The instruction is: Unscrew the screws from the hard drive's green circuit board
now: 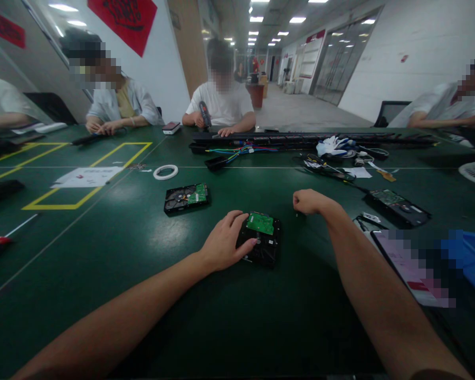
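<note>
A hard drive (271,240) lies on the green table in front of me, its green circuit board facing up. My left hand (227,240) grips its left side, the thumb across the top and the fingers along the far left edge. To the right of the drive, my right hand (309,202) is curled closed low over the table. Its fingertips are turned away, so whatever they hold is hidden. Tiny bits, perhaps screws, lie just below that hand. A second hard drive (187,198) sits farther off to the left, board side up.
A third drive (398,206), a tablet-like device (409,269) and a blue bin (473,258) are on the right. A tape roll (165,172) and a screwdriver (0,243) lie left. Cables (241,152) and white gloves (334,146) line the back, where several people sit.
</note>
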A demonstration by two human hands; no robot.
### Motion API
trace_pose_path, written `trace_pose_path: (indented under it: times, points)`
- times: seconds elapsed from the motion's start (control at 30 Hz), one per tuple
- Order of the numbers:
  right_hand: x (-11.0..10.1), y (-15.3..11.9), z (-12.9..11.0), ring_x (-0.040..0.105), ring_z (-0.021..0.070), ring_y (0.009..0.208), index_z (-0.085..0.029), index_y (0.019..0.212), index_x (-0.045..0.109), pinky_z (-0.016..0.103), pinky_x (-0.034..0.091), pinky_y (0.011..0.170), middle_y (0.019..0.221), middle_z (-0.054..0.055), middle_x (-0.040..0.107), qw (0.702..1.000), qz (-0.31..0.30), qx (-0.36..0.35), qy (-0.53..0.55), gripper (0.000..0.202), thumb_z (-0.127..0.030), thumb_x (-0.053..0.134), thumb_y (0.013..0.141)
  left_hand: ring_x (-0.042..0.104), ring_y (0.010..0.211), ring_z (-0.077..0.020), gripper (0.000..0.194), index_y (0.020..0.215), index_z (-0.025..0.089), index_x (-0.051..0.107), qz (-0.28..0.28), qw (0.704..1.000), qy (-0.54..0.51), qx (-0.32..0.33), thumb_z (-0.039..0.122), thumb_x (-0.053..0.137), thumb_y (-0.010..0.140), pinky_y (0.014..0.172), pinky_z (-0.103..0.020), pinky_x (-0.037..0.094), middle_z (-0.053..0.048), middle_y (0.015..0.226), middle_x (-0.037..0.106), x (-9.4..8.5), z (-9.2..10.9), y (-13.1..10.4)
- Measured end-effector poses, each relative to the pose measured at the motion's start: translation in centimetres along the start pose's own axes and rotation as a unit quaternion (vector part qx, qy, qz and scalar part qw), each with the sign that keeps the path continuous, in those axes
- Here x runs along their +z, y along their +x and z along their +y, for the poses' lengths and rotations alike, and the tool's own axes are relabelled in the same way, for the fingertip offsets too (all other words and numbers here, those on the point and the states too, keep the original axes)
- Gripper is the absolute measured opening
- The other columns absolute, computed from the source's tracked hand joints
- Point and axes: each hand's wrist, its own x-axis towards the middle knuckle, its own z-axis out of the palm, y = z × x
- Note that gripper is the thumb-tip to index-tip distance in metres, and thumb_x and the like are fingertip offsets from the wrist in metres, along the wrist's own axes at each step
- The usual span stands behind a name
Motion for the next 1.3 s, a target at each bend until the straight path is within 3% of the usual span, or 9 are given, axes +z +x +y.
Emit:
trace_pose_path:
  times: [0.3, 0.47, 0.6, 0.7, 0.83, 1.03, 1.3]
  points:
    - [-0.8, -0.8, -0.4, 0.075, 0.0296, 0.103, -0.014, 0.104, 0.081, 0.034, 0.052, 0.080, 0.113, 0.017, 0.080, 1.000, 0.029, -0.003, -0.010, 0.025, -0.018, 0.063, 0.087, 0.048, 0.147, -0.0368, 0.068, 0.157, 0.018, 0.046, -0.026, 0.999, 0.030, 0.022, 0.058, 0.061, 0.103, 0.123, -0.057, 0.043, -0.018, 0.158, 0.051, -0.5, 0.7, 1.4]
    - [-1.4, -1.6, -1.0, 0.075, 0.0289, 0.099, -0.014, 0.104, 0.079, 0.033, 0.050, 0.076, 0.109, 0.017, 0.081, 0.999, 0.041, -0.011, -0.009, 0.024, -0.016, 0.062, 0.088, 0.049, 0.147, -0.0375, 0.051, 0.145, 0.020, 0.058, -0.048, 0.996, 0.049, 0.054, 0.049, 0.062, 0.103, 0.122, -0.060, 0.042, -0.016, 0.155, 0.055, -0.6, 1.2, 3.2]
    - [-1.7, -2.1, -1.5, 0.074, 0.0276, 0.096, -0.016, 0.103, 0.077, 0.033, 0.048, 0.073, 0.107, 0.015, 0.081, 0.998, 0.053, -0.022, -0.003, 0.021, -0.016, 0.062, 0.089, 0.049, 0.147, -0.0351, 0.044, 0.138, 0.022, 0.063, -0.068, 0.989, 0.001, 0.134, 0.047, 0.066, 0.102, 0.123, -0.058, 0.042, -0.015, 0.157, 0.055, -0.5, -0.2, 4.3]
    - [-2.0, -2.4, -2.1, 0.074, 0.0253, 0.094, -0.017, 0.101, 0.075, 0.031, 0.047, 0.071, 0.106, 0.012, 0.081, 0.998, 0.057, -0.041, 0.007, 0.018, -0.018, 0.062, 0.089, 0.041, 0.155, -0.0365, 0.043, 0.135, 0.025, 0.066, -0.072, 0.980, -0.030, 0.183, 0.047, 0.070, 0.099, 0.127, -0.060, 0.035, -0.012, 0.161, 0.052, -0.4, -1.5, 4.5]
    - [-2.2, -3.0, -3.2, 0.073, 0.0226, 0.092, -0.018, 0.099, 0.074, 0.029, 0.047, 0.071, 0.104, 0.009, 0.081, 0.996, 0.058, -0.070, 0.021, 0.016, -0.019, 0.062, 0.089, 0.044, 0.155, -0.0346, 0.042, 0.136, 0.025, 0.065, -0.062, 0.977, -0.047, 0.199, 0.046, 0.069, 0.100, 0.127, -0.059, 0.035, -0.013, 0.161, 0.054, -0.1, -2.3, 4.5]
    - [-2.5, -3.6, -4.1, 0.073, 0.0222, 0.088, -0.018, 0.099, 0.074, 0.029, 0.046, 0.071, 0.099, 0.009, 0.081, 0.994, 0.064, -0.090, 0.027, 0.015, -0.020, 0.062, 0.089, 0.048, 0.152, -0.0360, 0.043, 0.138, 0.027, 0.067, -0.077, 0.972, -0.040, 0.218, 0.045, 0.068, 0.099, 0.125, -0.059, 0.038, -0.012, 0.156, 0.059, -0.1, -1.9, 4.8]
    - [-2.7, -3.9, -4.5, 0.071, 0.0230, 0.089, -0.017, 0.098, 0.074, 0.032, 0.046, 0.074, 0.101, 0.010, 0.080, 0.992, 0.073, -0.104, 0.029, 0.017, -0.018, 0.060, 0.089, 0.043, 0.154, -0.0361, 0.042, 0.135, 0.026, 0.069, -0.083, 0.973, -0.020, 0.213, 0.048, 0.067, 0.100, 0.127, -0.059, 0.035, -0.012, 0.155, 0.058, -0.1, -1.9, 4.6]
